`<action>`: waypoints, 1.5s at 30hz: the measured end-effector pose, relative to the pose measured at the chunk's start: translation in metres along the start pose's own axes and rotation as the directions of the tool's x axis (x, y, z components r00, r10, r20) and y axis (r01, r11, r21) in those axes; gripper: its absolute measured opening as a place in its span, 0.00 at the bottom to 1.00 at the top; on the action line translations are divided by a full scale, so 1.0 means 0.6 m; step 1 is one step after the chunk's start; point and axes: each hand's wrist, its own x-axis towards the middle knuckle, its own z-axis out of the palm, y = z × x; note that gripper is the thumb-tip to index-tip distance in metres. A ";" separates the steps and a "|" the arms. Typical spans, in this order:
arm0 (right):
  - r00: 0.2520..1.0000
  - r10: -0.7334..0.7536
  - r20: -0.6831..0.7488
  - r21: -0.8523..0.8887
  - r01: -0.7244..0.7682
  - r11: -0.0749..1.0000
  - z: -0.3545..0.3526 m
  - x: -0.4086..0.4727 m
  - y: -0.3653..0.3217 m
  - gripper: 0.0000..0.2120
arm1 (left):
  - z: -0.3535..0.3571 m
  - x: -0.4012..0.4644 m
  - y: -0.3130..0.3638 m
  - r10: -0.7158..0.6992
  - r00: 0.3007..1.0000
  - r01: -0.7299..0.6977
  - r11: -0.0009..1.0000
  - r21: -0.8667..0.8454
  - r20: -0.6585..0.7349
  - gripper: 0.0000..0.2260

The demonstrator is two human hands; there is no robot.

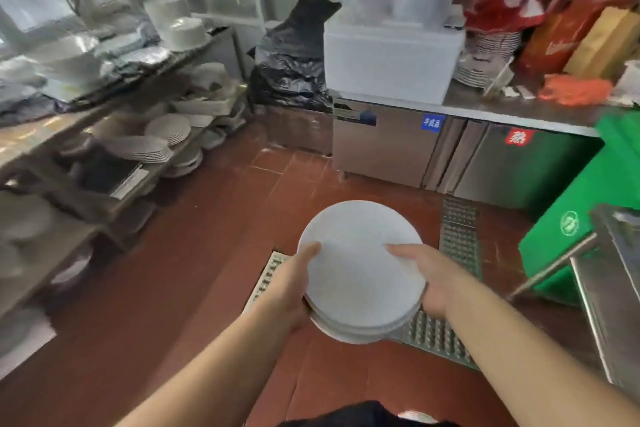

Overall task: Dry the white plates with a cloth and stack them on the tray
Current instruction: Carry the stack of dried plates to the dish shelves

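A red-brown tiled floor [194,253] fills the middle of the view, open between the furniture on either side. Along the left runs a metal shelving rack [79,135] crowded with blurred pale dishes, its near end cut off by the frame. At the back right stands a stainless steel counter cabinet [450,156] bearing a white foam box [391,62]; the bags above it are too smeared to make out. A green plastic bin [588,204] sits at the right, partly hidden by a steel edge. A perforated metal drain grate [460,236] crosses the floor under the hands.

Over the floor, a small stack of round white plates [362,270] is held in the air, well apart from every surface. The left hand [291,284] grasps its left rim, thumb on top; the right hand [429,277] grasps the right rim likewise. The fingers beneath are hidden.
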 end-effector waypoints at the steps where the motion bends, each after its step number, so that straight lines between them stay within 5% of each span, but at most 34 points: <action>1: 0.999 0.016 0.035 -0.036 -0.015 0.999 0.035 0.023 -0.012 0.17 | -0.025 0.009 0.017 -0.005 0.999 0.003 0.999 -0.041 -0.036 0.15; 11: 0.931 0.183 0.315 -0.360 -0.061 0.931 0.315 0.248 -0.125 0.16 | -0.185 0.129 0.155 0.018 0.930 -0.149 0.932 -0.330 -0.368 0.16; 20: 0.796 0.336 0.503 -0.579 0.022 0.815 0.564 0.424 -0.267 0.15 | -0.249 0.224 0.314 -0.003 0.808 -0.345 0.809 -0.477 -0.590 0.17; 31: 0.692 0.502 0.518 -0.728 0.049 0.684 0.880 0.518 -0.269 0.15 | -0.431 0.290 0.429 -0.084 0.716 -0.471 0.675 -0.568 -0.693 0.18; 45: 0.683 0.530 0.502 -0.701 -0.037 0.712 1.305 0.602 -0.254 0.15 | -0.802 0.388 0.657 -0.122 0.704 -0.431 0.710 -0.557 -0.699 0.18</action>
